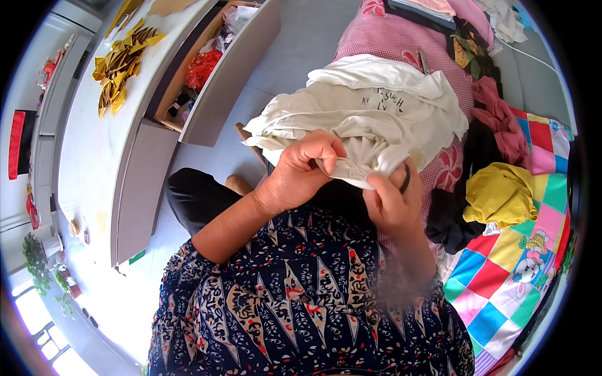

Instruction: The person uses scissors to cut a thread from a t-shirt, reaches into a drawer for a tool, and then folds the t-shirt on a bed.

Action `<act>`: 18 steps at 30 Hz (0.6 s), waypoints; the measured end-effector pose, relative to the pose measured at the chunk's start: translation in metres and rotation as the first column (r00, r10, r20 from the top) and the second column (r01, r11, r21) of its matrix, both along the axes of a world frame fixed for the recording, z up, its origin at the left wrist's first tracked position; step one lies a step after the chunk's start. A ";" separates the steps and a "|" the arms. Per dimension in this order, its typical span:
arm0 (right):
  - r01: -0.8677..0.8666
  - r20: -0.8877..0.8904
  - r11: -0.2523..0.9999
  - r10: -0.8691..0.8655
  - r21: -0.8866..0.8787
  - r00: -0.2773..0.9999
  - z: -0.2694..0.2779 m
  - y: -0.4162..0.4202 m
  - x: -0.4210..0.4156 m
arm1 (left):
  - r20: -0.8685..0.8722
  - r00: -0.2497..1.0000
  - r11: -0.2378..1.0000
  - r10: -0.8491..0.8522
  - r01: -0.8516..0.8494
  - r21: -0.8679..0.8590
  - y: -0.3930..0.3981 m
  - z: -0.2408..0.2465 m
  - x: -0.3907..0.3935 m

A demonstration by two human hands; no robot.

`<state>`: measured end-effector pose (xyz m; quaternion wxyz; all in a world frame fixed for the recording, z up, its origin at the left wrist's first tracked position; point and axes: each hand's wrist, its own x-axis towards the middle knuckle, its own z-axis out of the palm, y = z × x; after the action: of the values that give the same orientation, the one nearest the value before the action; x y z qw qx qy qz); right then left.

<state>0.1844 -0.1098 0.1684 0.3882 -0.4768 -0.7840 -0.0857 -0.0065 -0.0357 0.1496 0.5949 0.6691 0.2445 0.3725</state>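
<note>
A crumpled white cloth garment [324,105] with dark printed writing spreads across my lap and the pink cover in front of me. My left hand [305,164] pinches one gathered edge of it between thumb and fingers. A short way to the right, my right hand [395,190] grips the same edge, so a strip of fabric stretches between both hands. Against the fingers of my right hand shows a dark curved loop [406,179]; what it belongs to is hidden.
Beside me, the pink patterned cover [360,35] bears a slim metallic tool [424,62]. To the right lie a yellow cloth [501,195], black clothing [449,221] and a checkered cloth [505,277]. Left, an open drawer [230,80] juts from a white-topped table [89,155] holding folded gold paper [120,68].
</note>
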 end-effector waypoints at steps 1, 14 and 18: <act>-0.014 0.072 0.997 0.008 0.077 0.997 0.001 -0.003 -0.001 | 0.010 1.000 0.997 0.020 -0.021 0.077 -0.001 0.000 0.001; 0.017 -0.024 0.990 -0.014 0.137 1.000 -0.016 -0.009 0.003 | -0.005 1.000 0.929 -0.010 0.011 0.370 -0.007 0.006 0.002; 0.029 -0.160 0.999 -0.022 0.043 0.987 -0.014 -0.005 0.002 | 0.039 0.994 0.993 -0.099 0.102 -0.057 -0.011 0.014 0.001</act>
<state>0.1860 -0.1150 0.1547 0.4591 -0.4831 -0.7423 -0.0699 -0.0054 -0.0463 0.1632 0.6367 0.6558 0.2104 0.3468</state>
